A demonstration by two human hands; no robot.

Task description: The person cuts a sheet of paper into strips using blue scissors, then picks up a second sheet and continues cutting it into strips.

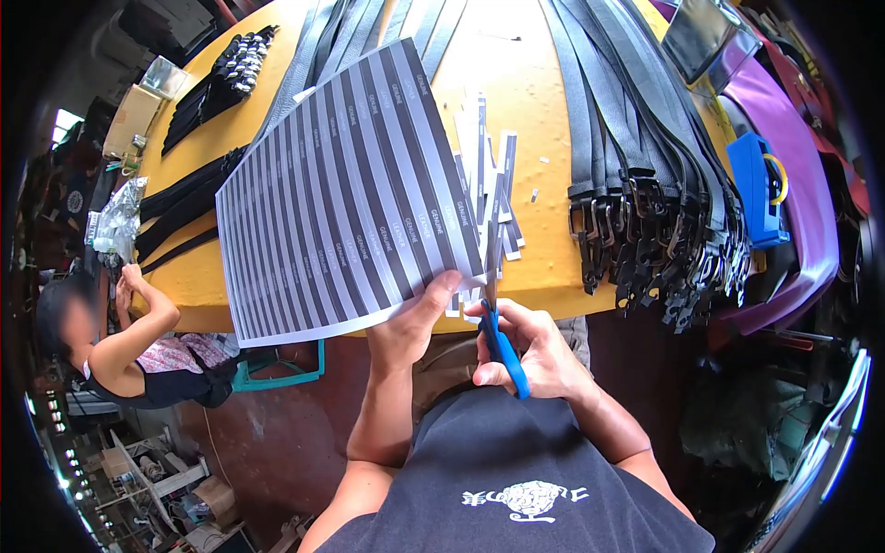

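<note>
My left hand (pixel 412 323) grips a large printed sheet (pixel 341 203) by its near edge, thumb on top. Black and grey stripes run along it, lettered "GENUINE LEATHER". In my right hand (pixel 544 355) is a pair of scissors (pixel 502 346) with blue handles, its blades pointing away from me at the sheet's right corner. Several cut paper strips (pixel 507 175) lie in a loose pile on the yellow table (pixel 516 83), just beyond the blades.
Black belts (pixel 636 138) with buckles lie in a thick bundle at the right, more belts (pixel 341 37) at the back left. A blue tape dispenser (pixel 758 194) stands at the right edge. Another person (pixel 138 350) sits at the left, hands near plastic bags (pixel 118 219).
</note>
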